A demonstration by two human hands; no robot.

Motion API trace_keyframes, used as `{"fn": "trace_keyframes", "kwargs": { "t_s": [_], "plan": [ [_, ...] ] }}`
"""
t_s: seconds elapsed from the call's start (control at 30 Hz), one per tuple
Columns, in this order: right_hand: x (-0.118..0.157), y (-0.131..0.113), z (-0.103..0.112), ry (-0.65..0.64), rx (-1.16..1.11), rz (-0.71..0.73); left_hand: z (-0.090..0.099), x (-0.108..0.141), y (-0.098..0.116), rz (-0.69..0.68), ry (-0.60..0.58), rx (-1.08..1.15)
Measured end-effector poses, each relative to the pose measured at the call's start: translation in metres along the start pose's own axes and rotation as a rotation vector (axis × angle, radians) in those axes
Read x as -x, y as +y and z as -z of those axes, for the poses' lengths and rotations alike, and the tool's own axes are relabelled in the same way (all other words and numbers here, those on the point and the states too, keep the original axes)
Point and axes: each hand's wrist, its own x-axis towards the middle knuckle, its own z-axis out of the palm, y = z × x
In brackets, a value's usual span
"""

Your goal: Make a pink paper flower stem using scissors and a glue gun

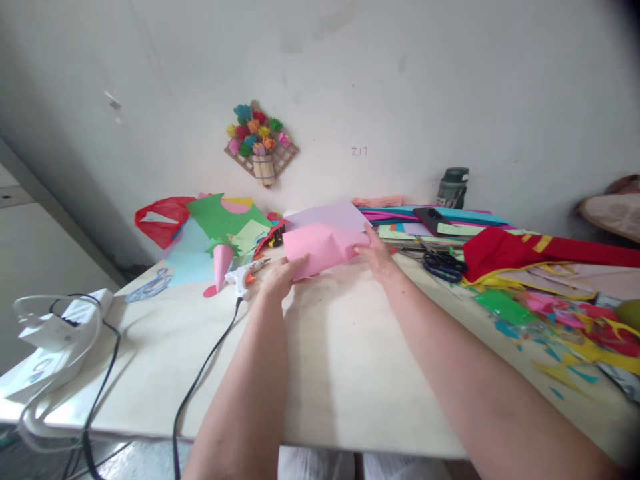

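A sheet of pink paper (320,250) is held between my two hands, tilted up above the table. My left hand (284,275) grips its lower left edge, thumb on top. At the right edge, my right hand (374,253) pinches the same sheet, with the fingers partly hidden behind it. Behind the pink sheet a lilac sheet (327,215) shows. Left of my left hand lie a white glue gun (243,280) with a black cord and a pink paper cone (223,263) with a green fringed end.
A power strip (85,320) with cables sits at the left edge. Green paper (220,212) and other sheets lie back left. On the right are scissors (443,263), a phone (433,221), a bottle (453,188), red fabric (515,250) and coloured scraps (555,327).
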Motion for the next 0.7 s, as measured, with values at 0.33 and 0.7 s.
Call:
{"fn": "trace_keyframes", "kwargs": {
  "t_s": [0.33,0.7],
  "plan": [
    [-0.012,0.039,-0.018,0.420,0.402,-0.145,0.017,-0.005,0.053,-0.284,0.139,-0.054],
    [0.045,0.034,-0.171,-0.504,0.961,0.151,0.046,-0.009,0.083,-0.453,0.248,-0.069]
  ]
}}
